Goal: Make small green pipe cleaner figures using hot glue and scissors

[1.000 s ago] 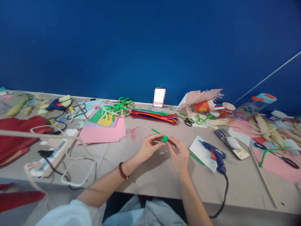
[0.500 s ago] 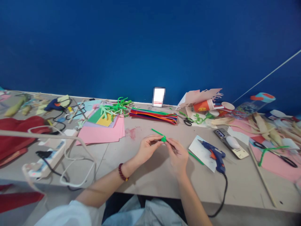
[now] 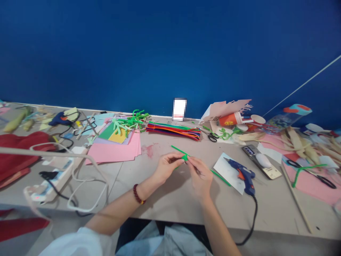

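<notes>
left hand (image 3: 166,169) | right hand (image 3: 201,177) | together — pinching green piece (image 3: 184,157) | glue gun (image 3: 247,176) — partly on paper (image 3: 225,170)

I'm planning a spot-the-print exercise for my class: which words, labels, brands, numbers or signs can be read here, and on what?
None can be read for certain.
Red-orange paper cup: yellow lettering, too blurred.
Torn-edged pink paper: dark marks, too blurred.
Phone: small dark marks near one end, unreadable.
White panel by the wall: pixelated, unreadable.
</notes>
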Demonstrator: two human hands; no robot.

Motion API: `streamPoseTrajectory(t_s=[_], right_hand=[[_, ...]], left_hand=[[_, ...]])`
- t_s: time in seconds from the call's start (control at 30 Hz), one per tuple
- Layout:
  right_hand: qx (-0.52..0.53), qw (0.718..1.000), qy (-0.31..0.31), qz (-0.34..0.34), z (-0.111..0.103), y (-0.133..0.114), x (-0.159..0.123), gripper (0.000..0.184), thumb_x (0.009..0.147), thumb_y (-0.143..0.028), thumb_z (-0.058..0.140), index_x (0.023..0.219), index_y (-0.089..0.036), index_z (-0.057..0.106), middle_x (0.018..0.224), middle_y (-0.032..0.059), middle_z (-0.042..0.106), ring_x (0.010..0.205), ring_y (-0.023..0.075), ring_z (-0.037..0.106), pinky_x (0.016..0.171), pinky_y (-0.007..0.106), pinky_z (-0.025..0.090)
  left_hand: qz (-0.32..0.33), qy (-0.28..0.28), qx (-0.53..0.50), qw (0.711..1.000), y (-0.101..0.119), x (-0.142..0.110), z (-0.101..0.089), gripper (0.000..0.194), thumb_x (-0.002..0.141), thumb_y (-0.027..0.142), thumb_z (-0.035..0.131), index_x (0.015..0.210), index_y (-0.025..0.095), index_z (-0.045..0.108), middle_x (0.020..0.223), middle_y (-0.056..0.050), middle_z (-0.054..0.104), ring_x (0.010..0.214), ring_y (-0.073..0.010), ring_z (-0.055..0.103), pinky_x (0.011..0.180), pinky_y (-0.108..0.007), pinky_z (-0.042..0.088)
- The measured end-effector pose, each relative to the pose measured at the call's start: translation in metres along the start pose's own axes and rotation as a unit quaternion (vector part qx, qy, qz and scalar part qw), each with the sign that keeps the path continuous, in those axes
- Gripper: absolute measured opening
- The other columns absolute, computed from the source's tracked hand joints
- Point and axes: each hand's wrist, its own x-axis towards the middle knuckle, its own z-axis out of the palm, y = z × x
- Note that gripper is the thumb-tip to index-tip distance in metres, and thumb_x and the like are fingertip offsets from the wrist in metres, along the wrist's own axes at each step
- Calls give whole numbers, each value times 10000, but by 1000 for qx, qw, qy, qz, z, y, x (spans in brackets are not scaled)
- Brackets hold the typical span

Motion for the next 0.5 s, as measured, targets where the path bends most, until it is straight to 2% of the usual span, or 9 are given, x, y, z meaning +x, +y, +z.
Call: streamPoseTrajectory(t_s=[0.3,0.4,0.5], right_hand=[[9,1000,1,-6,0,-5,0,140,792,-219,605,873,-219,719,863,65,697,789,189,644,751,349,531],[16,1000,8,14,1,-2,0,136,787,-247,610,864,-213,716,872,71,696,796,197,644,758,361,530],[55,996,31,56,2,3,0,147,773,-279,620,863,-199,704,893,77,688,805,200,642,748,362,536]], left_hand=[[18,3,7,1000,-1,0,0,204,545,238,800,713,156,719,835,-48,699,779,-143,626,769,-278,503],[6,-3,15,1000,1,-1,1,233,546,251,800,744,154,723,857,-57,701,774,-149,627,746,-271,504],[-24,-32,9,999,4,-1,-1,294,593,272,778,857,155,721,901,-71,701,795,-152,631,755,-263,494]])
